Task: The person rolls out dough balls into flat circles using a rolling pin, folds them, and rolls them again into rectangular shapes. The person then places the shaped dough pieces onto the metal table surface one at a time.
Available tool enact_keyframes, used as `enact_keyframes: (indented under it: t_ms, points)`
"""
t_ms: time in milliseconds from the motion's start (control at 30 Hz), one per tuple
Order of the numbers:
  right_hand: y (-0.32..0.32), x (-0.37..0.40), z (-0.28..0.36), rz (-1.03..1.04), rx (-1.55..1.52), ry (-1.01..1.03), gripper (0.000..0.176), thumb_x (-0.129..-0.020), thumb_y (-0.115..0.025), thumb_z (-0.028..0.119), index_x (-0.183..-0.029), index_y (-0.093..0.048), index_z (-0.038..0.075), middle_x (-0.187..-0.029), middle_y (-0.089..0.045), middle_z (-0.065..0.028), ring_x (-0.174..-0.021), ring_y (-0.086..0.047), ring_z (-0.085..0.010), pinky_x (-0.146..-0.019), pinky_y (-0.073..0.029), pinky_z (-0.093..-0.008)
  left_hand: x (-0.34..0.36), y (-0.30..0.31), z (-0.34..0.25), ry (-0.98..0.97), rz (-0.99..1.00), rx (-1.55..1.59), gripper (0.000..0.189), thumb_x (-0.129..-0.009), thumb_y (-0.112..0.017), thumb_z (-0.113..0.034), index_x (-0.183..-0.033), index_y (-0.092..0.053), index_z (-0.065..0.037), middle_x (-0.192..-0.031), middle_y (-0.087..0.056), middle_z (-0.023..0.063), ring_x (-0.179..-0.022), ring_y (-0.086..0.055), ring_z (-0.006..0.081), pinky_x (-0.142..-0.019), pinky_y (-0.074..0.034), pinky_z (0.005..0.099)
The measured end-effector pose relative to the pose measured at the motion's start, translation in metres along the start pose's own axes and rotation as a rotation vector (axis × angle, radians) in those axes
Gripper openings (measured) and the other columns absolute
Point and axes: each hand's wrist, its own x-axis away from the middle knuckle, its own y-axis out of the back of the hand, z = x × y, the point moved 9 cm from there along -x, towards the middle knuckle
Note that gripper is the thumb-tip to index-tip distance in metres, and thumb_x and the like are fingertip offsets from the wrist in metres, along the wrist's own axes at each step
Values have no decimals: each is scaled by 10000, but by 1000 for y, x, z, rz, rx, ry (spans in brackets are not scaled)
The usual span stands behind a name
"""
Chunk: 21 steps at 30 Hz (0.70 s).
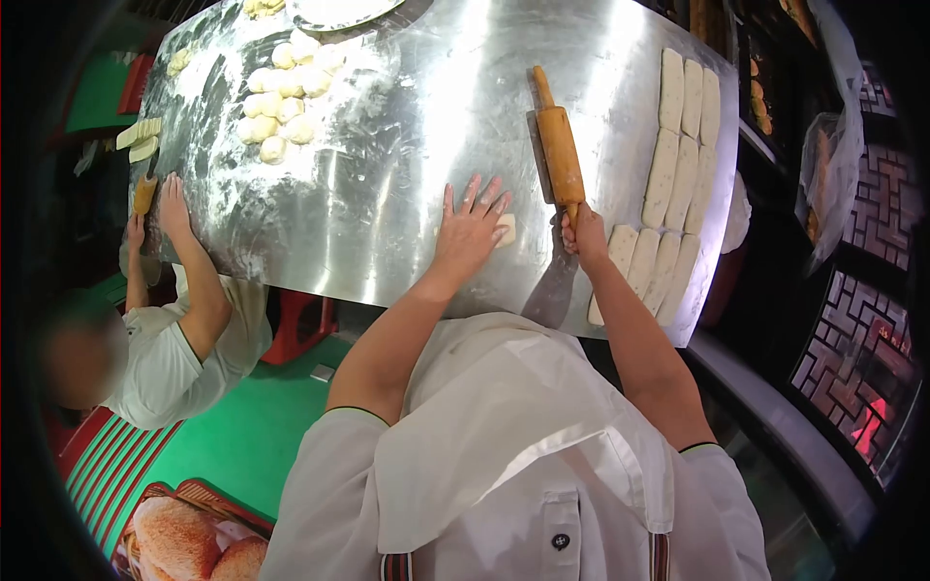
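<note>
My right hand (585,238) grips the near handle of a wooden rolling pin (560,153), whose barrel points away from me over the metal table (407,261). With fingers spread, my left hand (469,229) is palm down at the table near its front edge. A small pale piece of dough (506,230) lies at its fingertips on the right, partly covered by them. Right of the rolling pin, long speckled dough strips (661,179) lie in rows along the table's right side.
Round dough balls (289,95) sit on the floured left part of the table. At the left end a co-worker (184,349) in white holds another rolling pin (145,194) beside flat dough pieces (141,137). A round tray (344,10) stands at the far edge.
</note>
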Motion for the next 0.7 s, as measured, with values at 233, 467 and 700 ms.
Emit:
enact_keyframes:
  t_ms: [233, 467, 700]
  points:
    - [0, 2, -3, -3, 10, -13, 461, -1008, -345, 418, -718, -485, 88, -477, -390, -12, -356, -319, -133, -372, -265, -298, 18, 20, 32, 220, 167, 159, 382, -832, -728, -199, -1154, -579, -58, -1301, -536, 93, -1240, -465, 289, -1017, -358, 473]
    - [-2, 4, 1, 4, 10, -7, 463, -994, -348, 373, -684, -492, 60, -473, -410, -29, -363, -347, -138, -370, -275, -307, 86, 6, 86, 782, -95, 834, 313, -812, -772, -165, -894, -501, -31, -757, -597, 121, -650, -583, 283, -614, -468, 342]
    - [-9, 11, 10, -59, 188, 14, 477, -997, -354, 373, -687, -503, 42, -486, -448, -41, -392, -410, -157, -403, -337, -316, 122, 13, 126, 1005, 441, 352, 297, -849, -734, -232, -938, -542, -23, -898, -648, 145, -818, -640, 277, -731, -488, 394]
